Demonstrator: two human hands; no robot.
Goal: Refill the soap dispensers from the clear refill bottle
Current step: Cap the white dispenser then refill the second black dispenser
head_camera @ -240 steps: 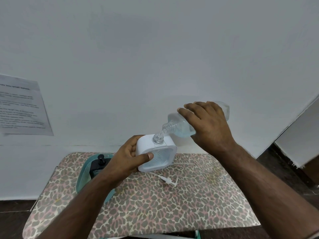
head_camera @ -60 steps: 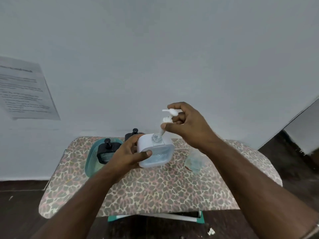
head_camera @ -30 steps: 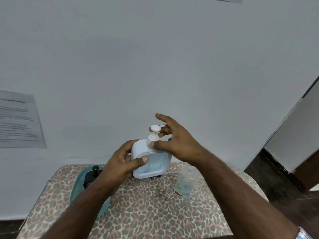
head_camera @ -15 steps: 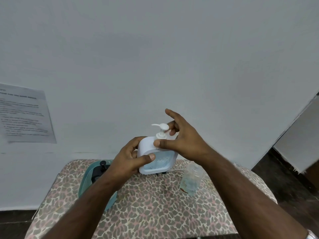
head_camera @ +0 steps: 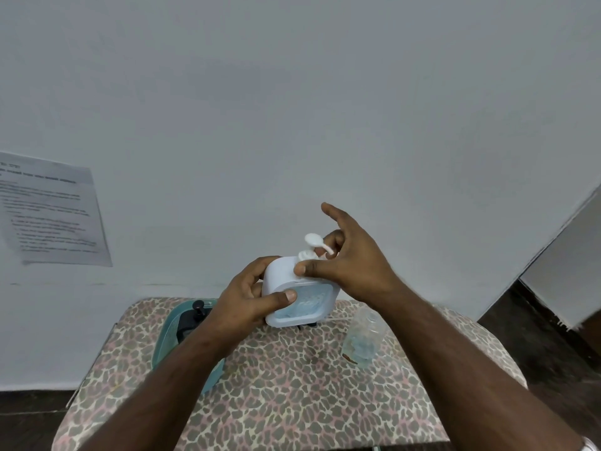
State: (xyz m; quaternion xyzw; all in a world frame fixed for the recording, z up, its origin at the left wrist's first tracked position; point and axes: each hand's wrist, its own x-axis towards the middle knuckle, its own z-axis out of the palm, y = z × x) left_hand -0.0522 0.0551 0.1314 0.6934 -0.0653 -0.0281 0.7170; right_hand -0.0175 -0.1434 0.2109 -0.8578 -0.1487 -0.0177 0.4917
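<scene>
Wall (head_camera: 292,109): we see plain, matt pale grey paint rising behind the white dispenser and filling most of the view.
Worktop (head_camera: 292,402): we see a rounded top under a leopard-print cover in tan, pink and grey, below the white dispenser.
Paper sheet (head_camera: 48,213): we see a printed page stuck flat to the wall, well to the left of the white dispenser; its lines of text are too blurred for us to read.
Tray (head_camera: 162,340): we see a teal plastic tray with a raised rim, just left of the white dispenser and partly hidden by the left forearm.
Left hand (head_camera: 244,304): we see it wrapped around the left side of the white dispenser, thumb pressed on the front face, fingers curled behind.
Right hand (head_camera: 351,265): we see thumb and bent fingers pinching the collar of the pump, while the index finger sticks out straight.
White dispenser (head_camera: 299,294): we see a squarish, round-cornered body of smooth white plastic, held above the worktop, with a clear front window showing pale blue liquid; we find no brand or label on it.
Refill bottle (head_camera: 362,340): we see clear ribbed plastic, standing uncapped on the worktop, lower right of the white dispenser, with a little liquid inside.
Black dispenser (head_camera: 192,320): we see a dark body with a black pump top, in the tray, left of the white dispenser.
Pump (head_camera: 313,245): we see a white plastic head with a curved spout, seated in the neck of the white dispenser.
</scene>
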